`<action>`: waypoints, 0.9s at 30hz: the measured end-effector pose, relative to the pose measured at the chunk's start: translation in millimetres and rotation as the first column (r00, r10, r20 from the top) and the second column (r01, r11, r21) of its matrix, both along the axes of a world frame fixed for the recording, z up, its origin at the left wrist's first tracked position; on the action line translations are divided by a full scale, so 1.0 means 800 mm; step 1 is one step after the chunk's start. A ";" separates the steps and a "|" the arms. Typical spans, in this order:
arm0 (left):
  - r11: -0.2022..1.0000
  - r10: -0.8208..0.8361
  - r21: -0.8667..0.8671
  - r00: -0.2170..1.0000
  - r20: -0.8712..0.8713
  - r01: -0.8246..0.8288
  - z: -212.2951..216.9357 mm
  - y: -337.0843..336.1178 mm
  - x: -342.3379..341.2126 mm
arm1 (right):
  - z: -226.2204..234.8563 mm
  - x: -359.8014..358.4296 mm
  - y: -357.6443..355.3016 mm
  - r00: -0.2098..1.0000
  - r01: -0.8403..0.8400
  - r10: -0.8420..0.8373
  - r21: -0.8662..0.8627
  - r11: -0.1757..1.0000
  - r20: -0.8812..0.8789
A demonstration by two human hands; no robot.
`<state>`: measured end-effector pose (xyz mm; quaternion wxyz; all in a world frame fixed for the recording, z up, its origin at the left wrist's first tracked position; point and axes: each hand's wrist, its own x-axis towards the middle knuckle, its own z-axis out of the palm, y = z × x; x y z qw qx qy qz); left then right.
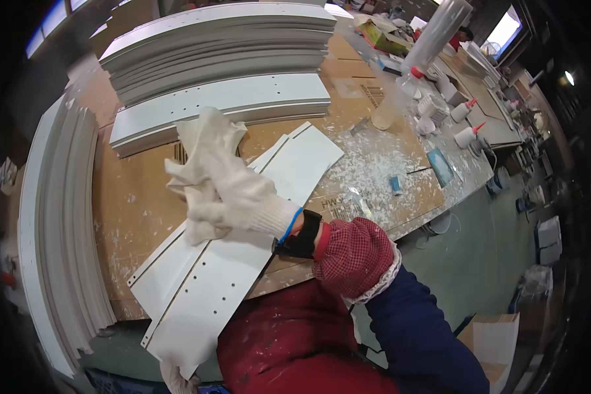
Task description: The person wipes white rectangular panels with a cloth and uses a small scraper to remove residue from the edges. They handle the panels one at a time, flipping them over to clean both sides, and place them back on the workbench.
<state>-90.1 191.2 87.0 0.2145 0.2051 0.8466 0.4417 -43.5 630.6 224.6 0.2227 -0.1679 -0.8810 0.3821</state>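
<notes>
My right hand [246,197], in a white knit glove with a dark band at the wrist, is closed around a crumpled off-white cloth [200,148]. It lies across the middle of two long white boards. The upper board [207,299] has a groove along one edge and rows of small dark holes. A second white board [161,262] shows beside it, partly overlapped. Both slant from the near left toward the table's middle. At the lower edge, my gloved left hand [173,377] grips the upper board's near end, its fingers mostly hidden beneath.
Tall stacks of white boards stand at the back [217,59] and along the left [62,230]. Cardboard [131,210] covers the table, with white flakes scattered at right. Red-tipped bottles [466,136], a plastic film roll [443,29] and a small blue object [395,185] sit to the right.
</notes>
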 end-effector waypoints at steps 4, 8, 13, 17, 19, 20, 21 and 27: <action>0.876 0.297 0.123 0.721 0.626 -0.467 0.036 0.018 -0.008 | -0.036 0.056 0.006 1.000 -0.003 0.008 0.255 0.967 -0.018; 0.786 0.362 0.144 0.636 0.682 -0.601 0.041 0.001 -0.014 | -0.060 0.187 0.050 0.971 0.182 -0.233 0.487 0.854 0.046; 0.682 0.437 0.084 0.497 0.750 -0.726 0.036 -0.011 -0.025 | -0.067 0.321 0.069 0.640 0.709 -0.741 0.214 0.672 0.204; 0.917 0.387 0.020 0.901 0.197 -0.398 -0.007 -0.088 -0.032 | -0.064 0.370 0.120 0.442 0.824 -0.884 0.322 0.467 0.153; 0.749 0.484 0.029 0.576 0.658 -0.662 0.025 -0.051 -0.033 | -0.066 0.385 0.155 0.366 0.861 -0.928 0.353 0.367 0.074; 0.750 0.504 0.004 0.575 0.645 -0.662 0.023 -0.049 -0.029 | -0.060 0.390 0.170 0.364 0.855 -0.927 0.364 0.369 0.086; 0.742 0.533 -0.021 0.571 0.624 -0.670 0.022 -0.053 -0.025 | -0.053 0.384 0.172 0.374 0.838 -0.911 0.358 0.412 0.175; 0.708 0.664 -0.135 0.587 0.464 -0.693 0.024 -0.055 -0.020 | -0.095 0.332 0.147 0.478 0.609 -0.825 0.563 0.558 0.301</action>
